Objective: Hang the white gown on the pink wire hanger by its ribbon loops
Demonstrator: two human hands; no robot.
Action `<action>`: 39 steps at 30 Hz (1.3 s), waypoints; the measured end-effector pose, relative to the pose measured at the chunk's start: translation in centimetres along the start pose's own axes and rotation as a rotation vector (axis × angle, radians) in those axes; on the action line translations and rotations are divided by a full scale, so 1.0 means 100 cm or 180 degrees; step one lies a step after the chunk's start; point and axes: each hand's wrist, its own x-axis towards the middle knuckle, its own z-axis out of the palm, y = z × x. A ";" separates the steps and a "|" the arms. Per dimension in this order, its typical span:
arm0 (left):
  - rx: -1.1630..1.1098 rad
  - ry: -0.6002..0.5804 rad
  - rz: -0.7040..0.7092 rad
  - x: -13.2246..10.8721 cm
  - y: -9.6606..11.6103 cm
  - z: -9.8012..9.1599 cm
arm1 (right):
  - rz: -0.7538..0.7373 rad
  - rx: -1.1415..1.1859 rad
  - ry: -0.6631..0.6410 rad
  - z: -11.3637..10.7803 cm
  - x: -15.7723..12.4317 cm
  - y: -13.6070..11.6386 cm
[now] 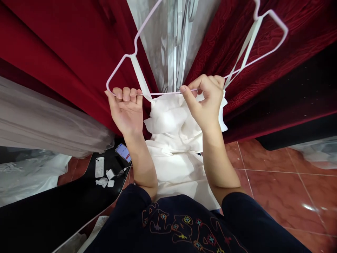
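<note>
A pale pink hanger [163, 93] spans the view in front of me, its lower bar roughly level. My left hand [129, 109] is closed with its fingers curled over the bar near the left corner, palm toward me. Farther right, my right hand [206, 100] pinches the same bar between thumb and fingers. A white ruffled dress [171, 119] hangs below the bar and drapes down toward my lap. Its left strap [139, 73] is looped at the hanger's left notch, and the right strap [250, 44] at the right notch. The hanger's top lies outside the view.
Dark red curtains [79, 52] hang on both sides, with silvery fabric [158, 38] between them. On a black surface [86, 196] at left lie a lit phone [123, 152], a white phone [99, 167] and a charger [110, 174]. Reddish floor tiles [273, 182] show at right.
</note>
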 end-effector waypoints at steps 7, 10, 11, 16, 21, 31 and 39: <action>0.0895 0.0029 -0.0105 -0.039 -0.010 0.016 | 0.0179 0.0262 -0.0016 0.003 -0.002 -0.006; 0.1586 -0.0378 0.0064 -0.047 -0.004 0.019 | 0.0279 0.0367 0.0007 0.008 -0.004 -0.011; 0.1763 -0.0507 0.0082 -0.049 0.001 0.020 | 0.0307 0.0398 0.0003 0.010 -0.004 -0.013; 0.1835 -0.0693 -0.0206 -0.047 0.041 0.030 | 0.0268 0.0422 0.0026 0.015 0.000 -0.012; 0.0723 -0.0819 -0.0281 -0.018 0.071 0.039 | 0.0195 0.0484 -0.0006 0.009 0.000 -0.009; 0.0781 0.0308 0.0510 -0.031 0.068 0.018 | 0.0232 0.0395 -0.0043 0.002 0.004 -0.010; 0.0434 -0.0293 -0.0328 -0.040 0.024 0.025 | 0.0357 0.0713 0.0053 0.009 0.002 -0.018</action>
